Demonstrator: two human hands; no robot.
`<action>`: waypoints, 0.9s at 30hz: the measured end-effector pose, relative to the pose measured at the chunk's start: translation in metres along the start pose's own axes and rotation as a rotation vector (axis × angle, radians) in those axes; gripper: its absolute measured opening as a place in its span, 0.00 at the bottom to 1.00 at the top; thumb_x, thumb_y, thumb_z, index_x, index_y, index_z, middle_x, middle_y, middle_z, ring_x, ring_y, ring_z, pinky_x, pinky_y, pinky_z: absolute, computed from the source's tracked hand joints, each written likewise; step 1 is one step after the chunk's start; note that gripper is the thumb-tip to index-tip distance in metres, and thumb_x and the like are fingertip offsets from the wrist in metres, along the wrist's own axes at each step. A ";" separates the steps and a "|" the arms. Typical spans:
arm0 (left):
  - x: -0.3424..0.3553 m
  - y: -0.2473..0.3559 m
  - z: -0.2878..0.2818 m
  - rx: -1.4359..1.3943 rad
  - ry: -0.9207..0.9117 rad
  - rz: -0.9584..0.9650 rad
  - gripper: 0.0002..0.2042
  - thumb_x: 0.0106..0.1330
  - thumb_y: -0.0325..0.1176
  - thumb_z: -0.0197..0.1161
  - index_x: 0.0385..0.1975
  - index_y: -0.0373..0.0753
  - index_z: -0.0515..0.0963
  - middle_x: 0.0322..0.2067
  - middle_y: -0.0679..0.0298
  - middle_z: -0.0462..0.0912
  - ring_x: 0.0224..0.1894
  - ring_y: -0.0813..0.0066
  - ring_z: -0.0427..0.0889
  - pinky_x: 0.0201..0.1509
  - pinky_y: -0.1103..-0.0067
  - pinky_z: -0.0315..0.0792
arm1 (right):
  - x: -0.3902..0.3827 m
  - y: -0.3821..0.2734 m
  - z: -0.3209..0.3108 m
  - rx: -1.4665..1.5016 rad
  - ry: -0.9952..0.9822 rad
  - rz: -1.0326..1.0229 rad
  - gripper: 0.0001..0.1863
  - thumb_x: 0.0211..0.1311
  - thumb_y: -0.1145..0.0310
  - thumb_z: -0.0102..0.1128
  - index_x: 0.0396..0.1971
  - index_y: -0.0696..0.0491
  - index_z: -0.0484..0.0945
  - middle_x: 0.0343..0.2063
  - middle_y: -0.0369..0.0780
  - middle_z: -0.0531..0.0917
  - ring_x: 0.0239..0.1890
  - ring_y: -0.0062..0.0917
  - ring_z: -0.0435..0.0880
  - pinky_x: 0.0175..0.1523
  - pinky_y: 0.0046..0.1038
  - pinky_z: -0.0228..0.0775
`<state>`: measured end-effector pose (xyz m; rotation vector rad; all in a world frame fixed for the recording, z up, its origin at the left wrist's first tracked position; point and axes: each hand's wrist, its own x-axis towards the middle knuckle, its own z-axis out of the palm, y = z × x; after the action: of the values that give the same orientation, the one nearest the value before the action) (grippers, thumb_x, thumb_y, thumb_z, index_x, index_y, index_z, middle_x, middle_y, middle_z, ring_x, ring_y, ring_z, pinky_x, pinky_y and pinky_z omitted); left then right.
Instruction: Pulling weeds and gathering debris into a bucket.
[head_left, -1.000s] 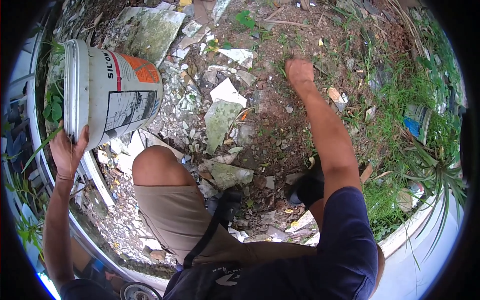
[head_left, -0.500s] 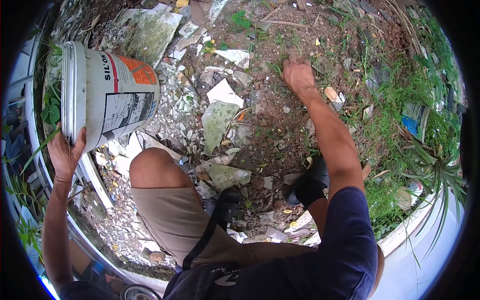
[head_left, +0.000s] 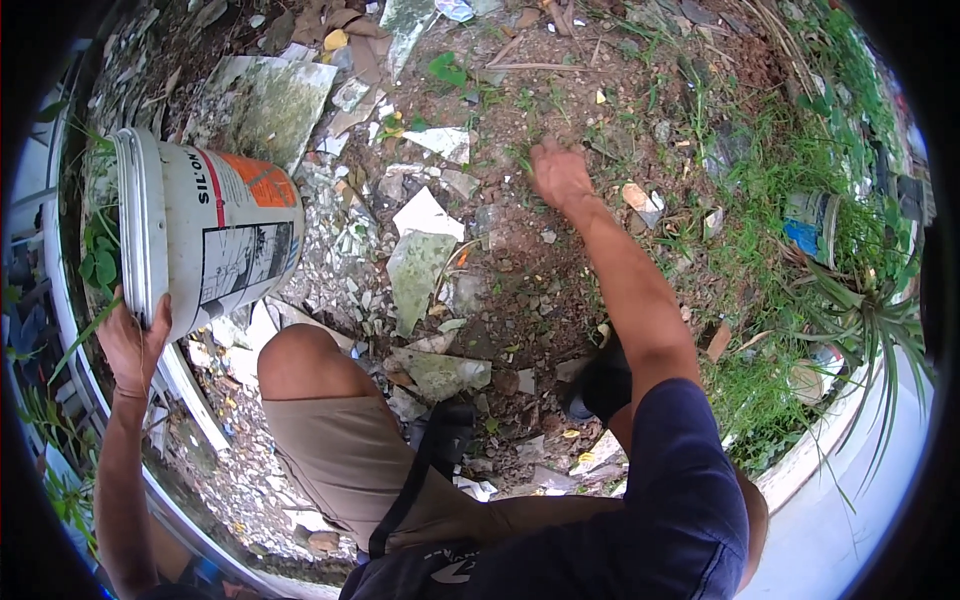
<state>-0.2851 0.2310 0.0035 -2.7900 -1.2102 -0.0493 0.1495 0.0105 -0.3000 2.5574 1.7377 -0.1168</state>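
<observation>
My left hand (head_left: pixel 135 345) grips the rim of a white plastic bucket (head_left: pixel 178 240), thumb on one side and fingers behind. The bucket lies tipped on its side at the left, with an orange and grey printed label. Out ahead, my right hand (head_left: pixel 560 175) is down at the soil with its fingers curled together. A small green weed (head_left: pixel 521 162) stands just left of these fingertips; whatever they pinch is hidden. Between the hands lie a white broken tile piece (head_left: pixel 428 215) and a mossy green shard (head_left: pixel 418 275).
A large mossy slab (head_left: pixel 260 110) lies beyond the bucket among small rubble. Grass (head_left: pixel 760 260) and a spiky plant (head_left: pixel 870 310) grow at the right, near a half-buried container with blue on it (head_left: pixel 808 230). A white wall edge (head_left: pixel 800 480) curves along the lower right.
The whole view has shifted slightly, so the ground sits lower and further left. My right hand has edged a little left over the soil. My left hand keeps its hold on the bucket.
</observation>
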 end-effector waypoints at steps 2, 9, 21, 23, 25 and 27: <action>0.001 0.002 -0.004 0.017 -0.030 -0.006 0.20 0.49 0.39 0.64 0.32 0.25 0.71 0.19 0.49 0.75 0.20 0.57 0.77 0.27 0.74 0.70 | 0.007 -0.009 -0.018 0.010 -0.033 0.038 0.11 0.54 0.68 0.42 0.31 0.54 0.73 0.32 0.43 0.74 0.36 0.32 0.76 0.41 0.34 0.66; 0.002 -0.002 -0.001 0.137 -0.072 -0.028 0.23 0.49 0.39 0.64 0.34 0.22 0.70 0.19 0.48 0.75 0.20 0.55 0.75 0.28 0.72 0.70 | 0.014 0.060 -0.013 -0.113 0.149 0.292 0.10 0.54 0.68 0.42 0.27 0.53 0.75 0.31 0.42 0.75 0.35 0.33 0.77 0.38 0.34 0.69; 0.003 0.008 0.001 0.200 0.047 0.039 0.25 0.43 0.44 0.67 0.30 0.25 0.72 0.12 0.53 0.72 0.14 0.56 0.73 0.19 0.72 0.68 | 0.029 0.043 -0.003 0.006 0.208 0.271 0.09 0.54 0.66 0.49 0.33 0.50 0.74 0.36 0.42 0.73 0.40 0.37 0.73 0.42 0.39 0.67; 0.004 0.005 0.001 0.139 0.068 0.067 0.25 0.43 0.45 0.67 0.30 0.26 0.72 0.13 0.52 0.72 0.15 0.56 0.73 0.19 0.72 0.68 | 0.033 0.040 -0.002 0.103 0.193 0.254 0.08 0.54 0.66 0.48 0.33 0.50 0.74 0.36 0.42 0.73 0.40 0.38 0.73 0.43 0.39 0.66; 0.003 0.006 -0.003 0.132 0.020 0.021 0.25 0.44 0.45 0.66 0.30 0.27 0.72 0.14 0.52 0.73 0.16 0.56 0.74 0.20 0.72 0.68 | 0.035 0.031 -0.007 0.191 0.168 0.229 0.08 0.55 0.66 0.47 0.33 0.50 0.73 0.36 0.42 0.72 0.41 0.38 0.73 0.44 0.39 0.66; 0.003 0.008 -0.006 0.127 -0.026 -0.028 0.24 0.44 0.45 0.66 0.31 0.27 0.72 0.15 0.51 0.73 0.17 0.55 0.74 0.22 0.71 0.68 | 0.041 0.004 -0.013 0.431 0.209 -0.076 0.08 0.56 0.66 0.45 0.32 0.50 0.73 0.35 0.42 0.72 0.40 0.39 0.73 0.44 0.38 0.66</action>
<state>-0.2771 0.2265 0.0093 -2.6729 -1.2123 0.0602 0.1683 0.0478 -0.2906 2.8864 2.0853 -0.2622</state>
